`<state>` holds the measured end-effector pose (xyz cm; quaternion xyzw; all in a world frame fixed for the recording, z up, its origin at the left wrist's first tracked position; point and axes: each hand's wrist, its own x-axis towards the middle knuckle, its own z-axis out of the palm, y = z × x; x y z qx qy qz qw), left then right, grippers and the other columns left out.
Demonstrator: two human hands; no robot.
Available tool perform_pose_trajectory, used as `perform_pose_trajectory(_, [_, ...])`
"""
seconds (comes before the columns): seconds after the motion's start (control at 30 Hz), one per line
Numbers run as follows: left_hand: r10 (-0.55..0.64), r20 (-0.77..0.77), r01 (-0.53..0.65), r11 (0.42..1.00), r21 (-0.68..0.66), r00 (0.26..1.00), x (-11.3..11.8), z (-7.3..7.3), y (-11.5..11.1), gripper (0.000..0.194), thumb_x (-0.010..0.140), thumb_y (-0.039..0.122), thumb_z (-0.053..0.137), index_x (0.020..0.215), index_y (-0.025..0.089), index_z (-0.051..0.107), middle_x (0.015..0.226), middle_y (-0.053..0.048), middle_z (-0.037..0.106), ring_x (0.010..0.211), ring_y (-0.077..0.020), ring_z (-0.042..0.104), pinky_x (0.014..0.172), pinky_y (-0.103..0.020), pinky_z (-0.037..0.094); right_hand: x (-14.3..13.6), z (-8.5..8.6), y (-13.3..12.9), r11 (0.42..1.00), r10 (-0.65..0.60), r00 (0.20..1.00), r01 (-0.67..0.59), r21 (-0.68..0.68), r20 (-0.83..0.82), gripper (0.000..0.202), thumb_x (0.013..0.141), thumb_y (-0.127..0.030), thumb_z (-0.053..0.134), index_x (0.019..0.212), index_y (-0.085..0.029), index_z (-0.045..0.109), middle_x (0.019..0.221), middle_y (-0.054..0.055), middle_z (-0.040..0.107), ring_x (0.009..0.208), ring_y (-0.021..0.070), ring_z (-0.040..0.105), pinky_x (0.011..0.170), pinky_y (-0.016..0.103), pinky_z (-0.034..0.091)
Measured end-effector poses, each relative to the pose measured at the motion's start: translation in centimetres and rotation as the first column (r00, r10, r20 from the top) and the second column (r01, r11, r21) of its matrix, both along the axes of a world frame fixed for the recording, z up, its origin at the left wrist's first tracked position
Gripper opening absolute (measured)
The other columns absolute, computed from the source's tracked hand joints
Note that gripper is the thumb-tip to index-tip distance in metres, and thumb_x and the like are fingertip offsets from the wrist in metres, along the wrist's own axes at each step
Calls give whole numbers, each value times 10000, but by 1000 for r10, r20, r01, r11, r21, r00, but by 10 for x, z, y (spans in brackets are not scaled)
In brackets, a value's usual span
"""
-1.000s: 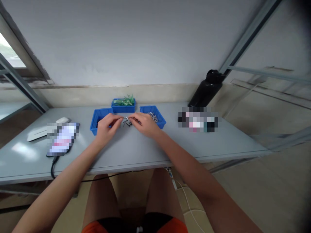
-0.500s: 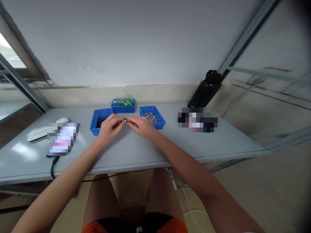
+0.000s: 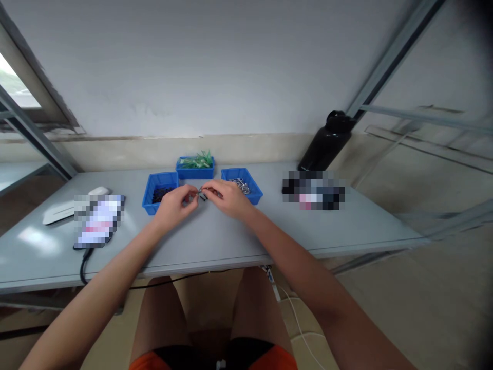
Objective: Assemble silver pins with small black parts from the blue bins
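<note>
My left hand and my right hand meet above the table, fingertips pinched close together. Between them is a small dark and silvery piece, too small to name. Behind my left hand stands a blue bin holding small dark parts. A second blue bin, with shiny metal pieces in it, is partly covered by my right hand. Farther back, green plastic pieces fill a third blue bin.
A phone with a cable lies on the grey table at left, beside a white flat object and a white case. At right, a black bottle leans near a blurred item.
My fingers have shifted around the small piece, and its dark part now shows below the fingertips. My left hand has lowered slightly, uncovering more of the dark parts in the left bin.
</note>
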<state>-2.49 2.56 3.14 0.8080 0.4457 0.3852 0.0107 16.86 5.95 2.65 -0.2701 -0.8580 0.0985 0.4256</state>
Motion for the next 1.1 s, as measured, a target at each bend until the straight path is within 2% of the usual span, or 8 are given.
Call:
perform_pose_trajectory(0.13, [-9,-28,10,999,37,1000,-2,1,1,171,882,310,536,906,181,646,748,-12,651,616,-110,551,598,-229,458,3,2,1,998,-20,1000,19,-53,-12,225,957,-341,494,1078,-198,620,807,18,664,695,131,572,680,260,426])
perform_pose_trajectory(0.37, [-31,-20,33,996,77,999,-4,2,1,206,910,322,534,947,185,683,767,-24,646,629,-117,539,629,-246,471,6,2,6,1000,20,996,-18,-25,84,199,963,-303,474,984,-202,643,833,25,659,748,141,576,706,270,425])
perform_pose_trajectory(0.53, [-12,-2,12,996,87,1000,-4,3,1,200,910,304,543,927,176,696,765,-38,648,622,-122,530,627,-253,466,8,3,6,999,26,997,-24,-34,69,213,968,-301,457,967,-192,639,838,33,659,754,145,571,709,273,419])
perform_pose_trajectory(0.97, [-2,-8,2,997,76,1000,-5,5,0,245,935,290,481,895,176,694,761,-44,655,644,-132,548,659,-264,471,12,8,6,997,-55,996,58,-51,68,201,968,-320,467,916,-200,619,782,16,642,680,134,538,665,263,392])
perform_pose_trajectory(1.1, [9,-3,-9,996,91,1000,-5,6,0,234,932,278,486,891,175,692,750,-39,643,635,-129,541,650,-257,464,12,8,6,997,-41,998,44,-61,55,198,966,-315,467,912,-196,616,773,14,637,673,132,535,659,259,392])
